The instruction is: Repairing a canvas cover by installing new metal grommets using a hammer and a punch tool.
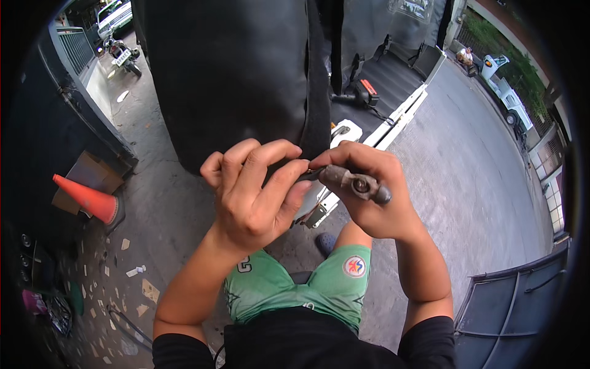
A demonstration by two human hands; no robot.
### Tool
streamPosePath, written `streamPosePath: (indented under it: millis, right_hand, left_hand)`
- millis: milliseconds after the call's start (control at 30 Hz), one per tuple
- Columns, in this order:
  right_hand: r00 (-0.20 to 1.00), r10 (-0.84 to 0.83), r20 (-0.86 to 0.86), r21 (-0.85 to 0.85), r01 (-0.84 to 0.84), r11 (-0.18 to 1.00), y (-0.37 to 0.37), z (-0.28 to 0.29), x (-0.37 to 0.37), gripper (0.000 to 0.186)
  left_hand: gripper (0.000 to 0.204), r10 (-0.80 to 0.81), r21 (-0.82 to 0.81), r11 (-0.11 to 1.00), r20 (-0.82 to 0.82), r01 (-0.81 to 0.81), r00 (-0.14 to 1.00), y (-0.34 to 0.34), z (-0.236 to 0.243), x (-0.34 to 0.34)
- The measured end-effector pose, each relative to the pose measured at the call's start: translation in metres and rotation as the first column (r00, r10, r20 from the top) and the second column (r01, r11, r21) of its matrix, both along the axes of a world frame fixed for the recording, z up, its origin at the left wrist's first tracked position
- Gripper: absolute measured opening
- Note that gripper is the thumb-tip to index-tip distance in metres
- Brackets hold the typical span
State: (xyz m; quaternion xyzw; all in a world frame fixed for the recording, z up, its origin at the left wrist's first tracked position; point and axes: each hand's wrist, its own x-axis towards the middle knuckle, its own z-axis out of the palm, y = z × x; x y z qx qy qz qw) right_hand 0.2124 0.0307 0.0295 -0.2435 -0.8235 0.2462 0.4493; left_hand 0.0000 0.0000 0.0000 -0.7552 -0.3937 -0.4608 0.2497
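Observation:
A large black vinyl cover [227,74] hangs in front of me, its lower corner between my hands. My left hand [249,190] is bent at the cover's bottom edge, its index finger and thumb close together by a small dark piece [312,171]. Whether they grip that piece or the cover's edge, I cannot tell. Close on the right, my right hand [378,178] holds a hammer with a worn metal head [356,184] lying over the fingers; its handle is hidden. The right index fingertip meets the left fingertips at the small piece.
Behind the cover is a white-framed vehicle with a ribbed black floor [387,86] and a black-and-orange tool [367,90]. An orange cone [89,200] and cardboard [92,175] stand left. A metal gate [516,307] is lower right; a person [464,56] sits far off by the road.

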Motion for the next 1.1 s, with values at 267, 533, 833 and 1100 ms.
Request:
streamPosePath:
  millis: [267, 533, 833, 1100]
  right_hand:
    - [0.976, -0.043, -0.214, -0.367, -0.040, 0.929, -0.007, 0.002, -0.009, 0.015]
    - [0.958, -0.083, -0.274, -0.272, 0.006, 0.962, -0.010, -0.003, -0.024, 0.011]
    - [0.958, -0.061, -0.279, -0.283, -0.022, 0.959, -0.007, -0.003, -0.019, 0.013]
    - [0.913, -0.126, -0.389, -0.315, -0.004, 0.949, -0.005, -0.005, -0.026, 0.014]
  left_hand:
    - [0.007, -0.121, -0.057, 0.990, 0.097, 0.127, 0.988, 0.004, 0.014, 0.001]
    - [0.008, -0.137, -0.054, 0.988, 0.116, 0.144, 0.984, 0.009, 0.014, 0.005]
    - [0.017, -0.158, -0.109, 0.980, 0.077, 0.165, 0.985, 0.000, 0.014, 0.002]
    - [0.028, -0.198, 0.009, 0.980, 0.136, 0.199, 0.971, 0.007, 0.010, 0.003]
